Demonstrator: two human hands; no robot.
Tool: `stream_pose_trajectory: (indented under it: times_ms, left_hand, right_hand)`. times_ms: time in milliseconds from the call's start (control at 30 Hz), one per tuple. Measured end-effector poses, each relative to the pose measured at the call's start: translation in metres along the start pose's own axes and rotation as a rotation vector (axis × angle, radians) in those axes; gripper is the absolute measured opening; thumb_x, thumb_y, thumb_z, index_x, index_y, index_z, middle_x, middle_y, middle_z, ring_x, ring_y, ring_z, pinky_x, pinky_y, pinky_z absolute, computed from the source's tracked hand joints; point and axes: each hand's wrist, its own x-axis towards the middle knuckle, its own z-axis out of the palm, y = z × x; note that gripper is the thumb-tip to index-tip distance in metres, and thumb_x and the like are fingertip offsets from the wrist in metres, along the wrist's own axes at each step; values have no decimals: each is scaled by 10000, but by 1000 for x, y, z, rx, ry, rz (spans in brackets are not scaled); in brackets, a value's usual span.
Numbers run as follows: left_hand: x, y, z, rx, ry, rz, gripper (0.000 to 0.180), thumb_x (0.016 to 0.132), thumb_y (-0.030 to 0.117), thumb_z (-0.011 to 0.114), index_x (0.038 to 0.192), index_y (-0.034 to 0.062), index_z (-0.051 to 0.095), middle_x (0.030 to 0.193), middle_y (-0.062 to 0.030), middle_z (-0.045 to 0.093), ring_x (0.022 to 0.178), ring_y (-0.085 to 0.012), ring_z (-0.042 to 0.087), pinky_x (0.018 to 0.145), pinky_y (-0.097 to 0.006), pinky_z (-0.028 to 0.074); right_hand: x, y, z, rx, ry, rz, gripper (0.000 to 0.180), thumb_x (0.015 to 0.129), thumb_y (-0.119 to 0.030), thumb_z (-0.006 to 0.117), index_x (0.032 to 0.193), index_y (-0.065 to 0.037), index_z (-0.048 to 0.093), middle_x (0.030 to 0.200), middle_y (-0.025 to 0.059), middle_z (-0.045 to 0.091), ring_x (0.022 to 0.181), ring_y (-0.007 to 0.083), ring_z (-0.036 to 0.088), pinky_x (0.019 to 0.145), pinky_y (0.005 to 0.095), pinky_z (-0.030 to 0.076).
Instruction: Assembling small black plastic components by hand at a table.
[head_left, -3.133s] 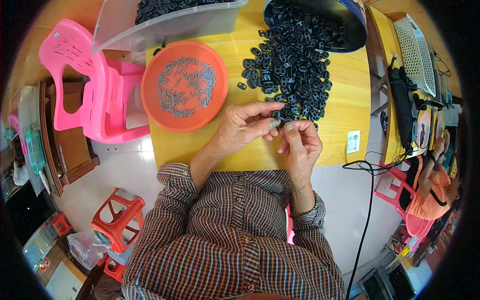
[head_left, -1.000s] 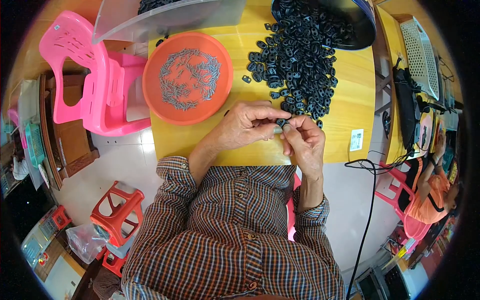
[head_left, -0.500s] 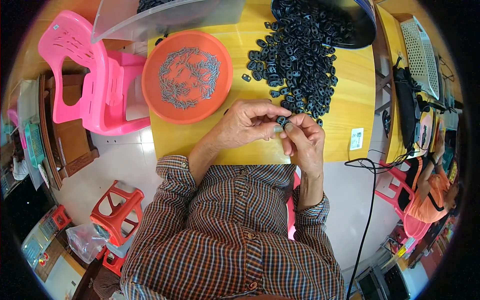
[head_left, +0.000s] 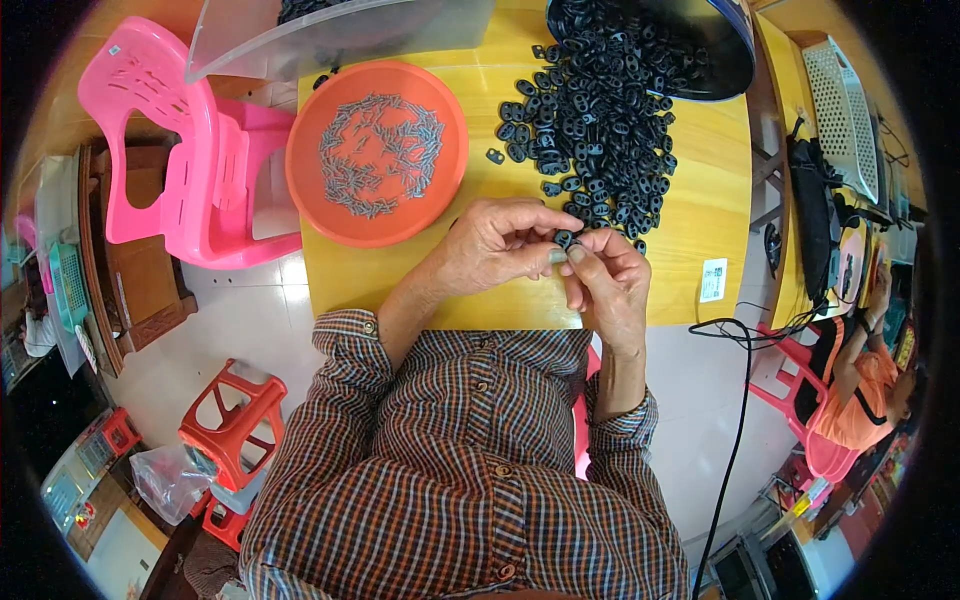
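Note:
Between the fingertips of both hands is a small black plastic piece with two round holes. My left hand pinches it from the left with thumb and forefinger. From the right, my right hand grips the same piece, its other fingers curled in. Just beyond the hands lies a heap of similar black two-holed pieces, spilling from a dark round container. To the left, a shallow orange bowl holds many small grey metal pins. Whether a pin is in my fingers I cannot make out.
The yellow table carries a white label at its right. A translucent bin stands at the far left edge. A pink chair and a red stool are left; a black cable hangs at right, where another person sits.
Both hands stay almost in place, still holding the black piece. The table things shift very slightly in the picture.

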Motion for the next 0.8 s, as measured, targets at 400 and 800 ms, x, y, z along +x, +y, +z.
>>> stream_pose_trajectory:
  times_ms: [400, 800]
  left_hand:
    - [0, 1, -2, 70, -24, 24, 332, 847, -47, 598, 1172, 19, 605, 877, -37, 616, 707, -75, 602, 629, -206, 501]
    - [0, 2, -3, 100, -53, 51, 339, 837, -42, 611, 1173, 5, 601, 816, -31, 565, 683, -73, 567, 597, -203, 464]
  right_hand:
    - [-1, 0, 0, 12, 16, -17, 73, 875, -62, 595, 838, -3, 574, 687, 42, 594, 457, 52, 468, 412, 183, 360]
    - [-2, -3, -2, -38, 0, -10, 78, 889, -68, 597, 861, 5, 598, 697, 57, 619, 433, 46, 465, 386, 174, 348]
